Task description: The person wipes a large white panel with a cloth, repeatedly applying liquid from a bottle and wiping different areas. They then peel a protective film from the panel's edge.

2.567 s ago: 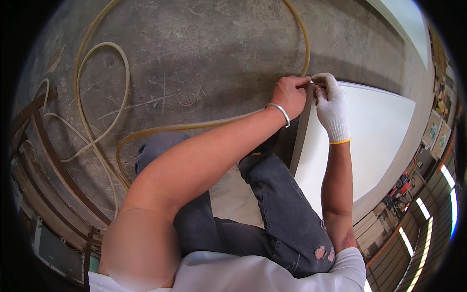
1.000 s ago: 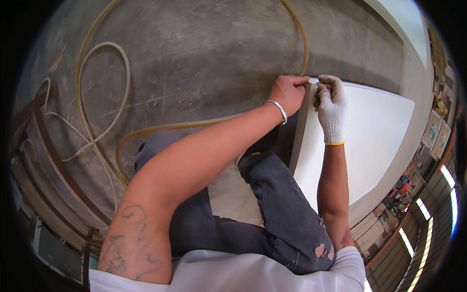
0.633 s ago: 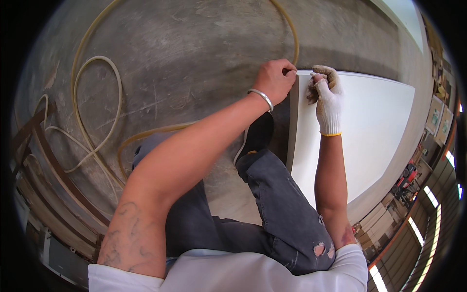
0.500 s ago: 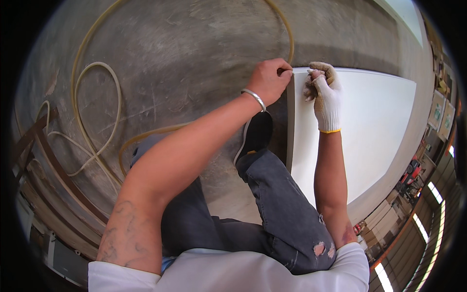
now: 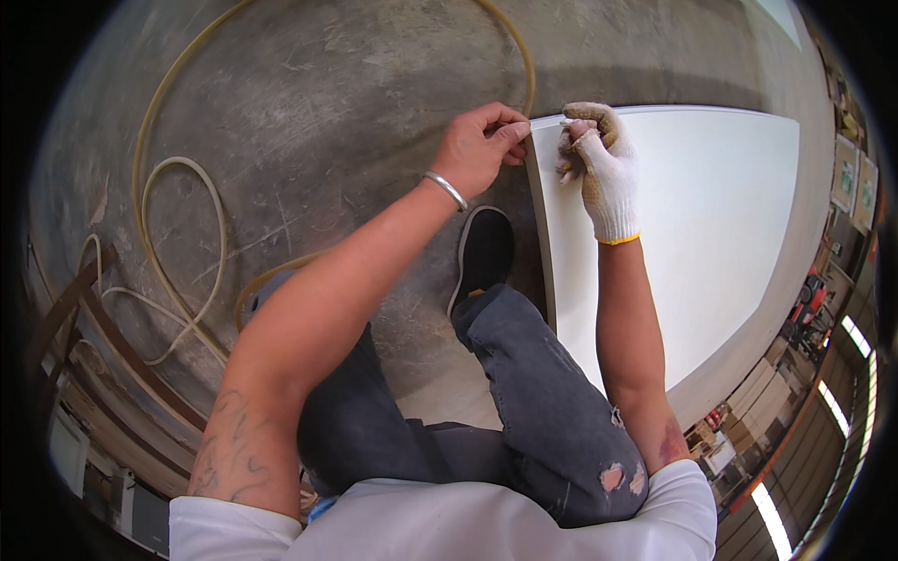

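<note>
A large white panel [image 5: 692, 234] lies to the right, its narrow side edge facing my shoe. At its far left corner my left hand [image 5: 475, 145], bare and with a silver bangle [image 5: 445, 190] at the wrist, has thumb and forefinger pinched together. What sits between those fingertips is too small to tell. My right hand [image 5: 603, 168] wears a white knit glove with a yellow cuff and dirty, worn fingers. It is just above the panel near the same corner, its fingers curled in toward the thumb. Anything inside that grip is hidden.
A yellowish hose [image 5: 150, 122] loops over the grey concrete floor [image 5: 318, 112]. Brown frame pieces [image 5: 131, 355] stand at the left. My black shoe [image 5: 488, 248] is beside the panel's edge. Boxes [image 5: 762, 393] and a red machine [image 5: 809, 297] are far right.
Both hands appear slightly farther left and up in the view, and the panel's corner has shifted the same way. The whole view has shifted a little too. Both hands keep their closed shapes.
</note>
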Available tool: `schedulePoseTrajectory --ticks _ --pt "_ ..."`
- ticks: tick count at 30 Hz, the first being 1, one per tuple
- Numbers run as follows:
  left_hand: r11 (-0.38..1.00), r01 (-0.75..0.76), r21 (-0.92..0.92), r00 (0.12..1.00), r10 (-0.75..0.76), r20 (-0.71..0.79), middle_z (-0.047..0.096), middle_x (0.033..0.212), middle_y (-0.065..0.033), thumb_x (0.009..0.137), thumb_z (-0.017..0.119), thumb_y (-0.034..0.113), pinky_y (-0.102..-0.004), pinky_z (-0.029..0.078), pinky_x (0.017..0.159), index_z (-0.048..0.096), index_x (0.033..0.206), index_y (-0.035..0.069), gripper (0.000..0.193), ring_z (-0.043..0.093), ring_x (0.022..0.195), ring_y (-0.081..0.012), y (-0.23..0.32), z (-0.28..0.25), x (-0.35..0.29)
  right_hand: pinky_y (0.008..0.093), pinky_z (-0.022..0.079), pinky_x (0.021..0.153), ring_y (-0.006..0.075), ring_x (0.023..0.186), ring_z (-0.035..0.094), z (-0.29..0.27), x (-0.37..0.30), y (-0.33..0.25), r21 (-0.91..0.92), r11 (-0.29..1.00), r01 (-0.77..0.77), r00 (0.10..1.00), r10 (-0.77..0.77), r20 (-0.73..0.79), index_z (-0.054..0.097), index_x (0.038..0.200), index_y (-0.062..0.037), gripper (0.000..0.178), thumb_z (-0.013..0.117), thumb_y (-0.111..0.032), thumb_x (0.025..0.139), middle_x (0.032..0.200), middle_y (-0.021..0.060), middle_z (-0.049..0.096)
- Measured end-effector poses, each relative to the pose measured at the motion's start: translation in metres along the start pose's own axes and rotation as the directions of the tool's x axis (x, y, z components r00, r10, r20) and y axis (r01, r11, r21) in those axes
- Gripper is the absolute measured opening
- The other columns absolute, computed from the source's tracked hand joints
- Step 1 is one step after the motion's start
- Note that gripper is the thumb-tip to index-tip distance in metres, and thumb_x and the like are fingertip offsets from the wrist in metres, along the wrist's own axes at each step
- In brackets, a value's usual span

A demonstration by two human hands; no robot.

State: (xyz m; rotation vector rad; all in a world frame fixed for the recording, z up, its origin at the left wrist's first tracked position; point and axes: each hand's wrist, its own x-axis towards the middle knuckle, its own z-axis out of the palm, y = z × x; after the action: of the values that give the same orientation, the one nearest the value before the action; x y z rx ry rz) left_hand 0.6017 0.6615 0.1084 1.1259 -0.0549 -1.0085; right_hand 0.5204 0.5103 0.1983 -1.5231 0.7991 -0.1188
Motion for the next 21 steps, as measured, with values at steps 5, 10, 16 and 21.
schedulePoseTrajectory --ticks 5,10,16,21 --pt "1.000 -0.007 -0.013 0.999 0.007 0.051 0.074 0.097 -0.0066 0.104 0.068 0.014 -0.0299 0.061 0.077 0.073 0.113 -0.001 0.018 0.072 0.083 -0.0150 -0.007 -0.006 0.009 0.0231 0.049 0.054 0.0100 0.064 0.063 0.000 0.000 0.002 0.013 1.000 0.005 1.000 -0.005 0.009 0.065 0.121 -0.0006 0.023 0.063 -0.016 0.104 0.083 0.0046 0.067" --pt "0.998 -0.009 -0.060 0.997 0.013 0.073 0.075 0.094 -0.0069 0.103 0.070 0.011 -0.0302 0.061 0.076 0.073 0.110 -0.001 0.015 0.072 0.082 -0.0157 -0.012 -0.010 0.015 0.0230 0.049 0.055 0.0101 0.065 0.063 -0.001 0.000 0.000 0.011 1.000 -0.007 1.000 0.007 0.013 0.064 0.122 -0.0006 0.023 0.062 -0.016 0.105 0.083 0.0048 0.067" --pt "0.987 -0.028 -0.161 0.998 0.037 0.053 0.075 0.093 -0.0076 0.102 0.071 0.010 -0.0304 0.061 0.074 0.075 0.110 -0.001 0.014 0.071 0.079 -0.0153 -0.019 -0.009 0.015 0.0231 0.049 0.055 0.0106 0.066 0.064 -0.001 0.000 -0.002 0.008 1.000 -0.018 1.000 0.018 0.022 0.065 0.122 -0.0005 0.023 0.062 -0.015 0.104 0.084 0.0048 0.067" --pt "0.973 -0.034 -0.229 0.995 0.053 0.079 0.075 0.090 -0.0064 0.099 0.074 0.010 -0.0285 0.059 0.070 0.077 0.108 0.000 0.014 0.068 0.074 -0.0128 -0.021 -0.008 0.015 0.0233 0.049 0.055 0.0109 0.067 0.063 -0.001 0.000 -0.002 0.011 1.000 -0.021 1.000 0.021 0.023 0.065 0.121 -0.0002 0.022 0.062 -0.014 0.104 0.084 0.0049 0.066"
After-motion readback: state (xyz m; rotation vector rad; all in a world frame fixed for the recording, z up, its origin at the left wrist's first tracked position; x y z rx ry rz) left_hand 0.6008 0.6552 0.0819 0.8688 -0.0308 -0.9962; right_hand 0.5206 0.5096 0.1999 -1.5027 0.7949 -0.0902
